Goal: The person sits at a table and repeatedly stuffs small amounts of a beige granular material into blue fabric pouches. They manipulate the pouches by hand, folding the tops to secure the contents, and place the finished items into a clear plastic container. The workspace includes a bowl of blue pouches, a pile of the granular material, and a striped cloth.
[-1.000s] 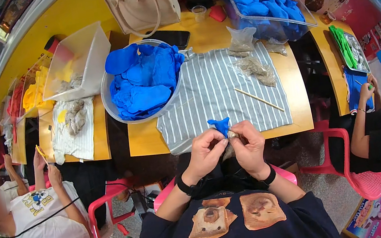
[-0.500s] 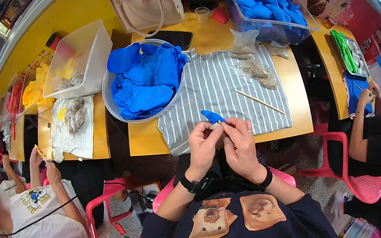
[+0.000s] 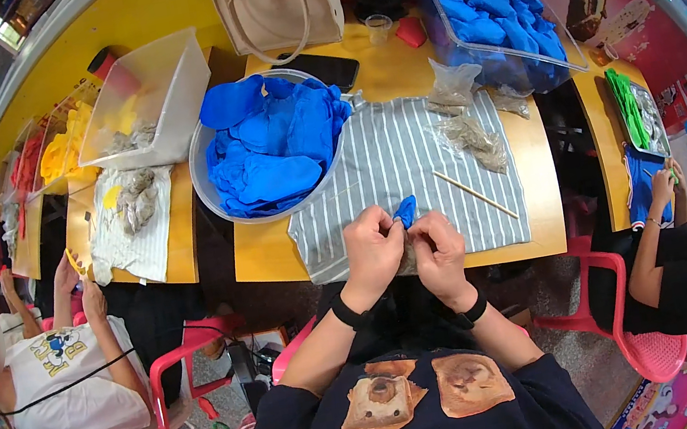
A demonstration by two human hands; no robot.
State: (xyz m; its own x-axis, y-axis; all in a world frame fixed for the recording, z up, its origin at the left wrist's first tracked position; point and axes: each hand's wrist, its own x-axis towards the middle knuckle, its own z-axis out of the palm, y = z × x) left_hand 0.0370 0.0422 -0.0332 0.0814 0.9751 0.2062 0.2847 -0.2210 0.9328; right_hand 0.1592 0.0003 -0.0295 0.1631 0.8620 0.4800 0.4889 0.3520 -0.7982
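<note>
Above the near edge of the grey striped cloth (image 3: 405,151), my left hand (image 3: 372,250) pinches a small blue fabric piece (image 3: 405,209), its rounded tip standing up between my hands. My right hand (image 3: 440,253) is closed with thumb and finger together, right beside the base of that piece. What its fingertips hold is hidden. A bit of greyish-beige material (image 3: 407,260) shows between the two hands, too small to name. A thin wooden stick (image 3: 475,194) lies aslant on the cloth to the right.
A round tub (image 3: 203,178) of blue fabric pieces stands at left. Bags of beige strands (image 3: 476,144) lie on the cloth. Behind are a clear bin (image 3: 509,67) of blue pieces, a phone (image 3: 325,70), a tote bag (image 3: 275,10) and a cup (image 3: 378,27). People sit at both sides.
The blue piece has shifted slightly right and now points more upright. My hands have come a little apart at the fingertips and moved slightly lower. The whole view has tilted slightly.
</note>
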